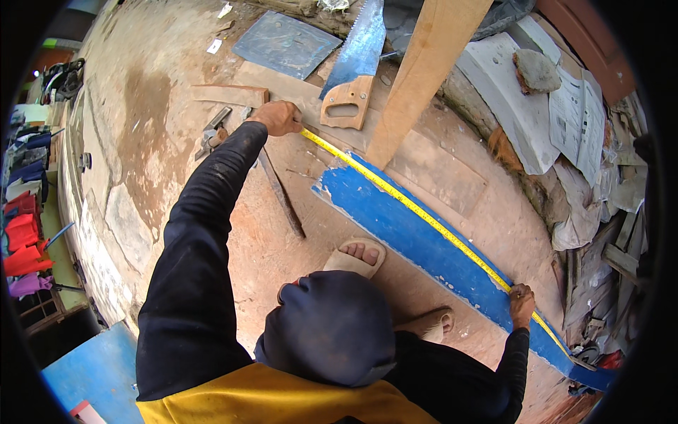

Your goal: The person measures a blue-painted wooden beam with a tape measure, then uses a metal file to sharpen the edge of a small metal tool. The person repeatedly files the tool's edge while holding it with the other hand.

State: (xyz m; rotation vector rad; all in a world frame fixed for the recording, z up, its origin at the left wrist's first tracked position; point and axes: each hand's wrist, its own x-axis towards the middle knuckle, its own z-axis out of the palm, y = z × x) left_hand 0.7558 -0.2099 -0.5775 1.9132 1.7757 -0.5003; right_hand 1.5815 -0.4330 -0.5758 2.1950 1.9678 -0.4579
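Observation:
A yellow tape measure [409, 197] is stretched along a long blue-painted board [395, 219] with chipped edges, lying on the ground. Beyond the board's far end, my left hand [279, 118] is closed on the end of the tape. Near the board's other end, my right hand [522, 304] pinches the tape over the blue surface. The tape runs on past that hand to the lower right, where its case cannot be made out. Close to my left hand lie a piece of wood [229, 95], a metal tool [211, 136] and a thin dark bar [281, 192].
A handsaw [347, 102] with a wooden handle lies ahead, beside a dark flat sheet [286, 44]. A bare wooden plank [424, 78] rises over the blue board. Scrap boards and a stone [537, 71] are piled at right. My sandalled foot [359, 256] is beside the blue board.

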